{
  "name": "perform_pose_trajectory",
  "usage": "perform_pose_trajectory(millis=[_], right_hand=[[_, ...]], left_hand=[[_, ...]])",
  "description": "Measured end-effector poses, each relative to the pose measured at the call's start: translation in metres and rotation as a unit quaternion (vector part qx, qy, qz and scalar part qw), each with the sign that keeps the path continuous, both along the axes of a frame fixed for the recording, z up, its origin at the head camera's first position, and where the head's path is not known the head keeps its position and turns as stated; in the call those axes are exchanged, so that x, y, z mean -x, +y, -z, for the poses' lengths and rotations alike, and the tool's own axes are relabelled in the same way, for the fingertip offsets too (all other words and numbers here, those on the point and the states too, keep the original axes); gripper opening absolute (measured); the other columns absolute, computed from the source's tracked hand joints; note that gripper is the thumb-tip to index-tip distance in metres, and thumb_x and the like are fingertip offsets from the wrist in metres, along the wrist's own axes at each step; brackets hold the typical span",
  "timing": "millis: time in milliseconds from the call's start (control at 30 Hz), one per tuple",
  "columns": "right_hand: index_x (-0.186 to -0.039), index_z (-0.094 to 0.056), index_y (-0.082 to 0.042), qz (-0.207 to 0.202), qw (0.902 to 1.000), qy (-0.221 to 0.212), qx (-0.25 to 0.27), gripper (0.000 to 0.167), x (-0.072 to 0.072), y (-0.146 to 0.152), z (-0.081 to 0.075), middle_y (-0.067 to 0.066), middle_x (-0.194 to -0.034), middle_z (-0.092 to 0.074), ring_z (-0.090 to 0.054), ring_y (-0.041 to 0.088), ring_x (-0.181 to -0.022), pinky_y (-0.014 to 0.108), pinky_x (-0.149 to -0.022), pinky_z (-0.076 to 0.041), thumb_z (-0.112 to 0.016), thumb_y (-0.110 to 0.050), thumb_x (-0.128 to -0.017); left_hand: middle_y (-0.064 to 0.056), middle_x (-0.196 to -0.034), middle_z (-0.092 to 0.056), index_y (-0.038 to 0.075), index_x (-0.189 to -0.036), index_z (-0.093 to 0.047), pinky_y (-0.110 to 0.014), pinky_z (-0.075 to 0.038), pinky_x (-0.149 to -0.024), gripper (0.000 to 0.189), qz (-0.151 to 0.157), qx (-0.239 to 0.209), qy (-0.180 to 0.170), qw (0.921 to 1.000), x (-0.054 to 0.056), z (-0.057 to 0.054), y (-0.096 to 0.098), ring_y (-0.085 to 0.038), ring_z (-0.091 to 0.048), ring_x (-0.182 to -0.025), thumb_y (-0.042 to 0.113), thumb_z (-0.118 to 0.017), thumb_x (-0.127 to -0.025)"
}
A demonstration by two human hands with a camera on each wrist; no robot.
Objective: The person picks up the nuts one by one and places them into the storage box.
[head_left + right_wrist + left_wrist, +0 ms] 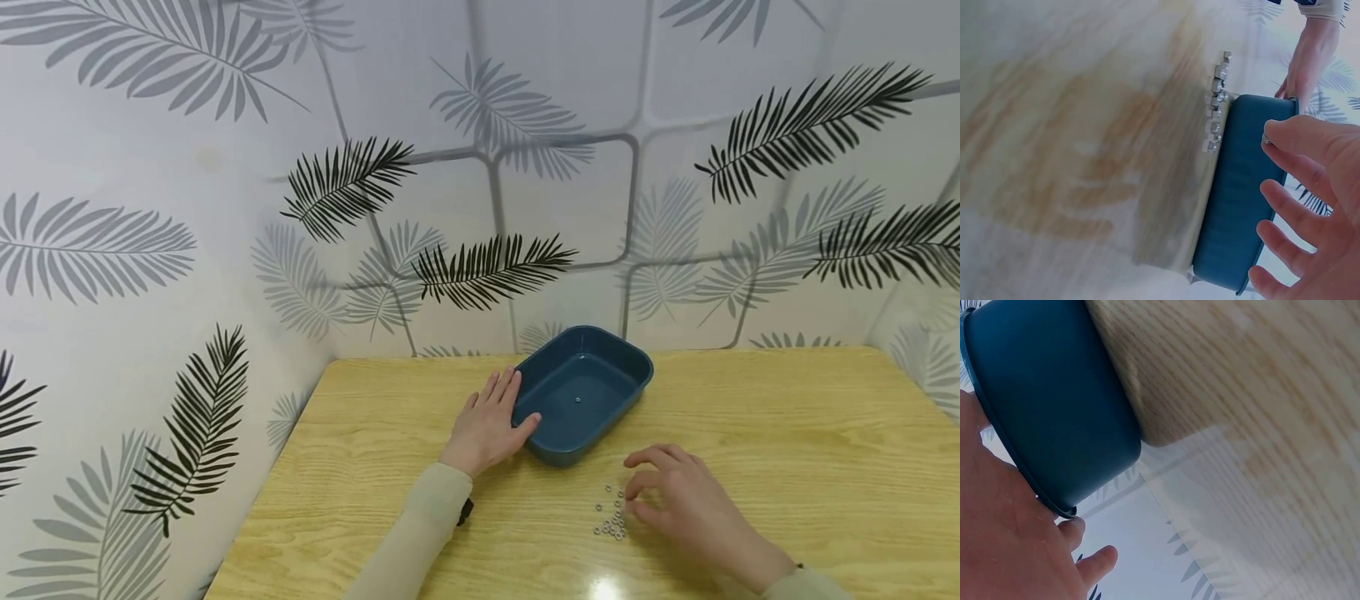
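A dark blue plastic bin [573,417] stands on the table, with one small metal nut [577,400] on its floor. My left hand [487,425] rests on the bin's left rim, fingers straight and thumb reaching over the edge. Just right of a loose cluster of several silver nuts [617,521], my right hand [678,504] is raised over the table. In the right wrist view it pinches a single nut [1266,139] between thumb and index finger, and the other fingers are spread.
The wood-grain table [787,433] runs back to a wall [562,208] covered in a leaf pattern. Nearer the front edge, a bright light reflection [603,587] shows on the tabletop. A dark band [466,511] sits at the left wrist.
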State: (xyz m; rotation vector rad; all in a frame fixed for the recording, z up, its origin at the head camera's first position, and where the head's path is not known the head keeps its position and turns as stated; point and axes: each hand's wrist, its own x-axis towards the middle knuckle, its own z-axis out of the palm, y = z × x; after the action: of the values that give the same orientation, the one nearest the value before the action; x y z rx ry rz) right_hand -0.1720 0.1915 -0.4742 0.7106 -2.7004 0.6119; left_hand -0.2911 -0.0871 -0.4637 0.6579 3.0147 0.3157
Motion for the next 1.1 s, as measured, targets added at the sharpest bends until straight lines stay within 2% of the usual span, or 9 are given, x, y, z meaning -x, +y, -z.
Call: perform_pose_trajectory(millis=[233, 400, 600, 1100], right_hand=[[-0.076, -0.073, -0.031, 0.005, 0.9996, 0.026, 0.012, 0.019, 0.002, 0.001, -0.007, -0.004, -0.112, -0.065, -0.056, 0.026, -0.108, 0.053, -0.081, -0.047, -0.087, -0.018, -0.072], [-0.076, -0.073, -0.031, 0.005, 0.9992, 0.023, 0.033, 0.020, 0.005, 0.001, -0.013, -0.003, -0.112, -0.066, -0.056, 0.028, -0.108, 0.056, -0.083, -0.046, -0.087, -0.017, -0.073], [-0.076, -0.071, -0.030, 0.003, 0.9978, 0.047, 0.047, 0.022, 0.008, 0.001, -0.018, 0.000, -0.112, -0.066, -0.056, 0.029, -0.107, 0.055, -0.086, -0.045, -0.087, -0.014, -0.072], [-0.080, -0.073, -0.028, 0.015, 0.9964, 0.046, 0.070, 0.019, 0.017, 0.002, -0.031, 0.003, -0.116, -0.065, -0.053, 0.030, -0.111, 0.059, -0.088, -0.042, -0.083, -0.012, -0.077]], left_hand=[[0.002, -0.165, -0.004, 0.018, -0.160, -0.009, -0.049, -0.017, -0.117, 0.078, -0.001, 0.002, 0.001, 1.0000, 0.001, 0.001, -0.001, -0.019, -0.003, -0.150, 0.063, -0.030, -0.100], [0.001, -0.165, -0.005, 0.018, -0.160, -0.009, -0.049, -0.017, -0.117, 0.078, 0.000, 0.003, 0.003, 1.0000, 0.002, 0.002, 0.000, -0.019, -0.003, -0.150, 0.063, -0.031, -0.100], [0.001, -0.165, -0.005, 0.018, -0.160, -0.009, -0.049, -0.017, -0.117, 0.078, -0.003, 0.004, 0.004, 1.0000, 0.003, 0.004, 0.000, -0.020, -0.003, -0.150, 0.063, -0.031, -0.100], [0.000, -0.165, -0.006, 0.018, -0.160, -0.010, -0.049, -0.017, -0.117, 0.078, 0.000, 0.000, 0.004, 1.0000, 0.002, 0.003, -0.001, -0.020, -0.004, -0.150, 0.064, -0.030, -0.100]])
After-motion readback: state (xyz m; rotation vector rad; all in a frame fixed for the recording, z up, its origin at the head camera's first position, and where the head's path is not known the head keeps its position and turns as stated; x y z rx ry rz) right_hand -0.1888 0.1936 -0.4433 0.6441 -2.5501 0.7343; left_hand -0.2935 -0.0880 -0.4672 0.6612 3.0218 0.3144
